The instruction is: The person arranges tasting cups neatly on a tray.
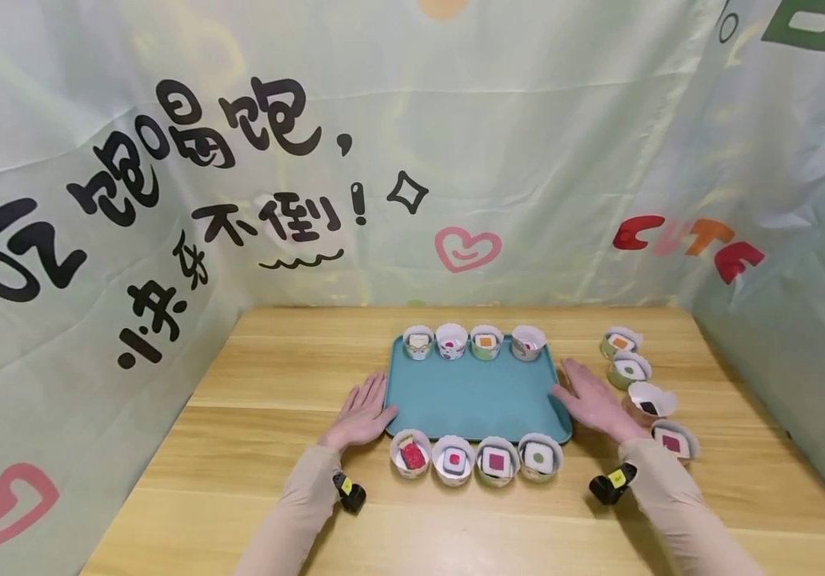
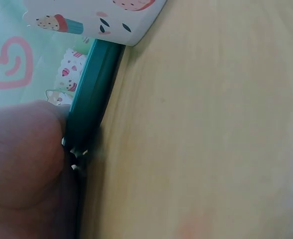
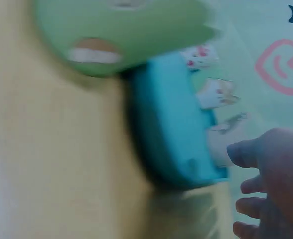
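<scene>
A teal rectangular tray point(image 1: 473, 396) lies on the wooden table between the two hands. My left hand point(image 1: 362, 414) rests at its left side, fingers extended forward and thumb at the edge. On the opposite side my right hand point(image 1: 594, 400) has straight fingers, with its thumb at the tray's right edge. Along the tray's back stand several small paper cups, among them a cup with an orange-centred white piece point(image 1: 486, 342). Another row lines the near edge, including a cup with a red piece point(image 1: 410, 454) and a cup with a green-dotted piece point(image 1: 539, 458). The pieces resemble sushi.
Several more paper cups stand in a slanting row right of the right hand, from an orange-centred one point(image 1: 621, 342) to one beside the right sleeve point(image 1: 674, 442). A printed cloth point(image 1: 527, 200) walls in the back and sides of the table point(image 1: 254, 472).
</scene>
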`<state>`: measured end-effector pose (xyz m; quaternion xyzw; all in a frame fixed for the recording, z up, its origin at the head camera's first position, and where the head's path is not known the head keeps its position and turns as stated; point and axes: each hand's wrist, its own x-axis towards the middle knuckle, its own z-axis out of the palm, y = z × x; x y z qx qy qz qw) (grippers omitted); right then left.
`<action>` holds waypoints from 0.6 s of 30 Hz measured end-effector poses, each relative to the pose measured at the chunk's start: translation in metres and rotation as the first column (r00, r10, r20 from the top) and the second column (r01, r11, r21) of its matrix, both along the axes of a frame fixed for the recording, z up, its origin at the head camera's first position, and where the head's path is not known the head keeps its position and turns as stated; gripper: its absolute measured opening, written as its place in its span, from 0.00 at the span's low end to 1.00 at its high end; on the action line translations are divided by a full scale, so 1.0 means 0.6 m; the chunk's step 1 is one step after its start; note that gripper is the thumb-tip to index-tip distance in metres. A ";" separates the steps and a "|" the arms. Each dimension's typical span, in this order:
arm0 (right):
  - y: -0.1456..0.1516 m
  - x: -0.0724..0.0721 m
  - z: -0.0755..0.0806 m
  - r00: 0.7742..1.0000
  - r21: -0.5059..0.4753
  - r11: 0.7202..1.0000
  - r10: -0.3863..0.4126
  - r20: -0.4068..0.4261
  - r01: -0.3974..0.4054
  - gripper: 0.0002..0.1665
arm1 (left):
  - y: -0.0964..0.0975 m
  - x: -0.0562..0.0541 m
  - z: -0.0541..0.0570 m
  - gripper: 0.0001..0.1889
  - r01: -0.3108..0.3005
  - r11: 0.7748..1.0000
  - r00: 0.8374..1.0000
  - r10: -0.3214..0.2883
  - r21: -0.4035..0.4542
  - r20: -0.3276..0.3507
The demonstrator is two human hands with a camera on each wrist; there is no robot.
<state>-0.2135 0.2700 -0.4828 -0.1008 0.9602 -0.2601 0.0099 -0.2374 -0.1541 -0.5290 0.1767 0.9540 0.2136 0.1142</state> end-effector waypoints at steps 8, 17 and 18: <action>0.048 -0.050 0.064 0.992 0.022 0.994 -0.106 -0.064 0.107 0.43 | 0.000 0.002 0.003 0.37 -0.010 1.000 1.000 0.010 -0.004 -0.001; 0.113 -0.096 0.085 0.954 0.192 0.947 -0.280 0.106 0.257 0.50 | 0.002 0.002 0.007 0.37 -0.004 1.000 1.000 0.004 0.012 0.010; 0.117 -0.100 0.085 0.950 0.196 0.946 -0.286 0.124 0.259 0.50 | 0.002 0.003 0.008 0.37 -0.006 1.000 1.000 0.006 0.012 0.013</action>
